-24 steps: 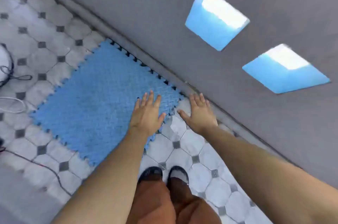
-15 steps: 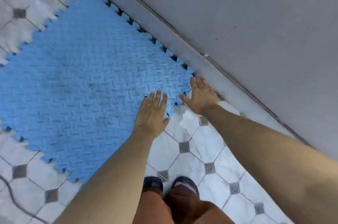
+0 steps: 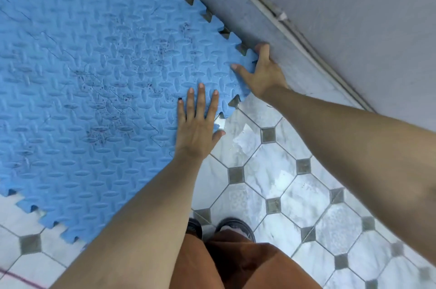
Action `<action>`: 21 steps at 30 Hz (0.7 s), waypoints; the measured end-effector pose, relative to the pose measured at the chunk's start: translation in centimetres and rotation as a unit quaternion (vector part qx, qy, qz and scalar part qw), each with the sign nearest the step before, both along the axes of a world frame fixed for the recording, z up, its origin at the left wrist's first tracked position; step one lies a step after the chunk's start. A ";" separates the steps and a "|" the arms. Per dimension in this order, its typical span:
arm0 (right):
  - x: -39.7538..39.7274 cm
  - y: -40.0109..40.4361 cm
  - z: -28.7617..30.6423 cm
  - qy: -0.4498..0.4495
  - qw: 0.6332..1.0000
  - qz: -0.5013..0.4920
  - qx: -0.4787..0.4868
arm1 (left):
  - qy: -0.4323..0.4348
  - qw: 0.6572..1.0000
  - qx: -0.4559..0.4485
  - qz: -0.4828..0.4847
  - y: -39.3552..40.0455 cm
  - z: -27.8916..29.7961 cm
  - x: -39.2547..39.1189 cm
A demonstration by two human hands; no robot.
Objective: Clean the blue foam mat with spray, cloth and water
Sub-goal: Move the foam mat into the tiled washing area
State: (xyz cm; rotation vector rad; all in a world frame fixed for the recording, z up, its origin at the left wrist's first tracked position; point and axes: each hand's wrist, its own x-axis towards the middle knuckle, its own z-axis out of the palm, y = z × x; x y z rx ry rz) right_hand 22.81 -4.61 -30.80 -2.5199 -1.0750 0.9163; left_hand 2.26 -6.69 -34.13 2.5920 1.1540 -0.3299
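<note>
The blue foam mat (image 3: 94,76), with jigsaw edges and a raised tread pattern, lies flat on the tiled floor along a wall. Dark dirt specks mark its middle. My left hand (image 3: 198,128) rests flat on the mat near its right edge, fingers spread, thumb off the edge. My right hand (image 3: 264,74) is at the mat's far right corner, with the thumb on top and the fingers wrapped around the corner by the wall. No spray, cloth or water is in view.
A grey wall (image 3: 354,5) with a thin ledge runs diagonally along the mat's far edge. White marble-look floor tiles (image 3: 283,182) with small grey squares lie to the right. My dark shoes (image 3: 236,225) and brown shorts show at the bottom.
My head has dropped much closer to the mat. My right hand has moved from the floor beside the mat onto its corner. My left hand stays flat near the edge.
</note>
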 end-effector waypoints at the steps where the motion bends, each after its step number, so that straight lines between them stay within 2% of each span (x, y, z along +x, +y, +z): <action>1: -0.1 -0.2 0.6 0.001 1.000 0.009 -0.008 | -0.002 1.000 -0.001 0.006 0.0 0.6 -0.1; 5: -1.0 -1.1 4.0 0.008 0.997 0.056 -0.047 | 0.008 0.999 -0.030 0.011 -0.4 4.2 0.8; 9: -2.0 -2.1 8.9 0.019 0.995 0.065 -0.068 | -0.010 0.996 -0.059 0.068 -2.0 9.2 0.6; 12: -3.0 -2.1 12.6 -0.011 0.992 0.038 -0.119 | -0.034 0.994 -0.098 0.046 -3.1 13.6 -0.2; 16: -4.4 -1.9 17.4 -0.013 0.996 0.001 -0.091 | -0.036 0.990 -0.136 0.010 -3.6 19.9 -0.5; 19: -5.0 -3.2 20.8 -0.059 0.989 0.087 -0.103 | -0.016 0.987 -0.163 -0.006 -3.3 23.6 -1.2; 21: -5.3 -4.2 23.6 -0.055 0.981 0.125 -0.135 | -0.007 0.984 -0.177 -0.018 -3.6 26.6 -2.0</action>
